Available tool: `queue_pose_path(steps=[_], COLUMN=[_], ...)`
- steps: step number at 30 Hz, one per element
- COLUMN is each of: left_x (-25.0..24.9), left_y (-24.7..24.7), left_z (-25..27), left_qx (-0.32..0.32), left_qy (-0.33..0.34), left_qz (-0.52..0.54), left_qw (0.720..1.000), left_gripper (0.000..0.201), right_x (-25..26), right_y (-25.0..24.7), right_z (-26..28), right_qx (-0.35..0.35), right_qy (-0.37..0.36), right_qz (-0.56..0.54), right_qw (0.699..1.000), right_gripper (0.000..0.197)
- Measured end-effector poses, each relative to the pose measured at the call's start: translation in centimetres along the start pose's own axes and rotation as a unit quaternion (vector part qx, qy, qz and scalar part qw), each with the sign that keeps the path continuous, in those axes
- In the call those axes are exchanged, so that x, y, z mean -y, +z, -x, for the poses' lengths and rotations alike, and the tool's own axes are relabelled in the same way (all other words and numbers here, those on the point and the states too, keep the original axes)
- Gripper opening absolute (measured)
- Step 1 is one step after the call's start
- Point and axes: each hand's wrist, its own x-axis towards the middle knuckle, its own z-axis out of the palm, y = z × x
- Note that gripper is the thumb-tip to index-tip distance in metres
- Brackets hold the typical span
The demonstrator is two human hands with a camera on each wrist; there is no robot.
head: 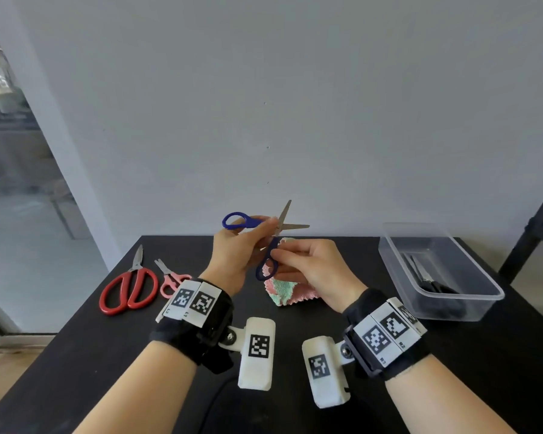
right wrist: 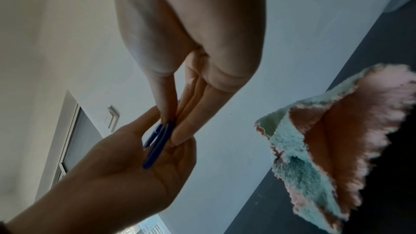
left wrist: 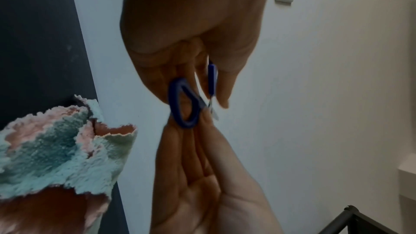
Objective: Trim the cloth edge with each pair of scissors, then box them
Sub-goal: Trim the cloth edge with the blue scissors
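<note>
A pair of blue scissors is held in the air above the table's far edge, blades spread apart. My left hand grips the upper handle near the pivot. My right hand pinches the lower handle loop between thumb and fingers. In the right wrist view the blue handles lie between both hands' fingertips. A crumpled pink and teal cloth lies on the black table under the hands, untouched. Its frayed edge shows in the left wrist view.
Large red scissors and small pink scissors lie at the table's left. A clear plastic box at the right holds black scissors. A dark shelf frame stands beyond the right edge. A grey wall is close behind.
</note>
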Motion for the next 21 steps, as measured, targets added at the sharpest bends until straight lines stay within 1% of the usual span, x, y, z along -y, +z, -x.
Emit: queue_pose_path(steps=[3, 7, 9, 12, 16, 19, 21], left_x=[-0.4, -0.8, -0.9, -0.7, -0.3, -0.1, -0.1], left_y=[-0.8, -1.4, -1.4, -1.3, -0.9, -0.1, 0.6], left_z=[-0.1, -0.1, -0.2, 0.0, 0.1, 0.3, 0.4], left_qx=[-0.028, -0.033, -0.018, 0.019, 0.059, 0.084, 0.097], left_qy=[0.002, 0.004, 0.002, 0.004, 0.007, 0.007, 0.005], left_qz=[0.018, -0.005, -0.031, -0.085, -0.125, -0.145, -0.161], left_qw=[0.999, 0.999, 0.999, 0.996, 0.990, 0.986, 0.982], left_gripper=[0.014, 0.004, 0.006, 0.006, 0.014, 0.010, 0.012], right_x=[0.5, 0.8, 1.0, 1.4, 1.9, 2.1, 2.3], right_y=[-0.4, -0.9, -1.0, -1.2, -1.7, -2.5, -3.3], right_z=[0.3, 0.5, 0.6, 0.6, 0.7, 1.0, 1.3], right_qx=[-0.015, -0.032, -0.042, -0.056, -0.066, -0.075, -0.082], right_qy=[0.006, 0.013, 0.008, -0.005, -0.011, -0.014, -0.016], right_qz=[0.017, 0.055, 0.060, 0.058, 0.055, 0.074, 0.087], right_qw=[1.000, 0.998, 0.997, 0.997, 0.996, 0.994, 0.993], right_gripper=[0.016, 0.019, 0.017, 0.008, 0.014, 0.017, 0.017])
